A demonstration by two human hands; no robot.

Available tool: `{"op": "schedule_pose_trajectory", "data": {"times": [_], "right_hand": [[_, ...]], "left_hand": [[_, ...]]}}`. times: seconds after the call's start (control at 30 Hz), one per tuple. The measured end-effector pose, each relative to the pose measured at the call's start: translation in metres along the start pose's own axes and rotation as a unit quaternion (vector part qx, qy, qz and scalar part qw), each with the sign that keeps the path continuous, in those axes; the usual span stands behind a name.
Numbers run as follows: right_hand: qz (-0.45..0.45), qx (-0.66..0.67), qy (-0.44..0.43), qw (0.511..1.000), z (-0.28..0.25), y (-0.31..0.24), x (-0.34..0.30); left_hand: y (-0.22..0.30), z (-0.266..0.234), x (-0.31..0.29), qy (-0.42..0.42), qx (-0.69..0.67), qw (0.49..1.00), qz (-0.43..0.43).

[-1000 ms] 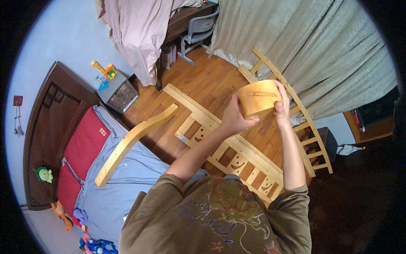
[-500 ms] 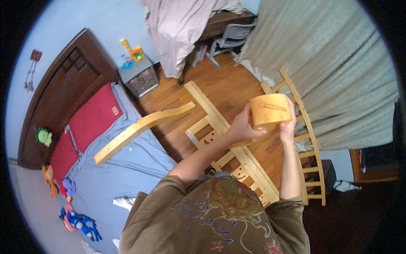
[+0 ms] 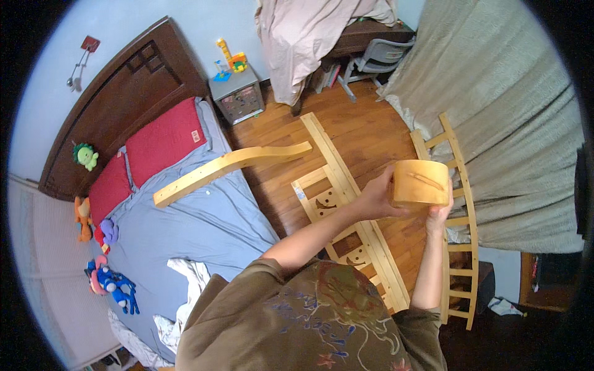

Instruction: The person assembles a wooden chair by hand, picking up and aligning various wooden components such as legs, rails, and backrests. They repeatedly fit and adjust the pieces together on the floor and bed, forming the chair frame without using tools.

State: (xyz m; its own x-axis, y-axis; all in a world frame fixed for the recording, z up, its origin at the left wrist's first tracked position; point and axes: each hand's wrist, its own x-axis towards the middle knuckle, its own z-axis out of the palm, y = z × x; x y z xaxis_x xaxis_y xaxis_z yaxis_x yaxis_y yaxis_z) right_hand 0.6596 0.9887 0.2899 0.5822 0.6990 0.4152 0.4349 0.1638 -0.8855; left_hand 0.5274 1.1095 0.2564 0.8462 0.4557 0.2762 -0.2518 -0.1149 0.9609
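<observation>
Raised in front of me is a thick, pale wooden piece [image 3: 421, 184] with a broad curved face and a dark grain streak. My left hand [image 3: 376, 196] grips its left side, and my right hand [image 3: 440, 213] holds its lower right side. Some of my fingers are hidden behind the wood, and so is the piece's full length. Below it, a wooden frame panel [image 3: 348, 185] with cut-out smiling faces lies on the floor. To the left, a curved wooden beam [image 3: 229, 164] rests with one end over the bed and the other near that panel.
On the left is a bed [image 3: 216, 229] with blue bedding, red pillows [image 3: 166, 142] and several soft toys. A ladder-like wooden frame [image 3: 471, 229] stands on the right by the curtain [image 3: 513, 123]. A small nightstand [image 3: 238, 99], a grey chair [image 3: 380, 59] and a draped desk [image 3: 365, 40] are farther off.
The view has swung, so the room sits farther right in the picture. The held wooden piece has shifted right and down in view, and less of its underside shows. Both hands keep hold.
</observation>
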Motion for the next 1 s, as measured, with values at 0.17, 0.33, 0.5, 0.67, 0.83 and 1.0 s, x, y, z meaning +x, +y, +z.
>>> {"op": "schedule_pose_trajectory", "data": {"times": [0.17,0.33,0.5,0.67,0.83,1.0], "right_hand": [[-0.006,0.017,-0.007,1.000,0.003,-0.009,-0.006],[-0.022,0.040,-0.027,0.999,0.004,-0.006,-0.008],[-0.001,0.072,-0.061,0.996,0.004,-0.002,-0.007],[0.038,0.065,-0.133,0.988,-0.008,0.031,-0.012],[0.189,-0.060,-0.253,0.947,-0.011,0.063,-0.027],[0.250,-0.085,-0.321,0.910,-0.002,0.143,-0.038]], "left_hand": [[-0.001,0.005,-0.012,-0.007,-0.018,1.000,0.003],[-0.013,0.015,-0.021,0.060,-0.032,0.996,0.049],[-0.003,0.013,-0.028,0.075,-0.008,0.997,0.011],[0.008,0.005,-0.030,0.059,-0.076,0.995,0.009],[0.015,-0.024,-0.037,0.036,-0.075,0.996,-0.028],[-0.016,-0.071,-0.049,0.004,-0.009,1.000,-0.013]]}}
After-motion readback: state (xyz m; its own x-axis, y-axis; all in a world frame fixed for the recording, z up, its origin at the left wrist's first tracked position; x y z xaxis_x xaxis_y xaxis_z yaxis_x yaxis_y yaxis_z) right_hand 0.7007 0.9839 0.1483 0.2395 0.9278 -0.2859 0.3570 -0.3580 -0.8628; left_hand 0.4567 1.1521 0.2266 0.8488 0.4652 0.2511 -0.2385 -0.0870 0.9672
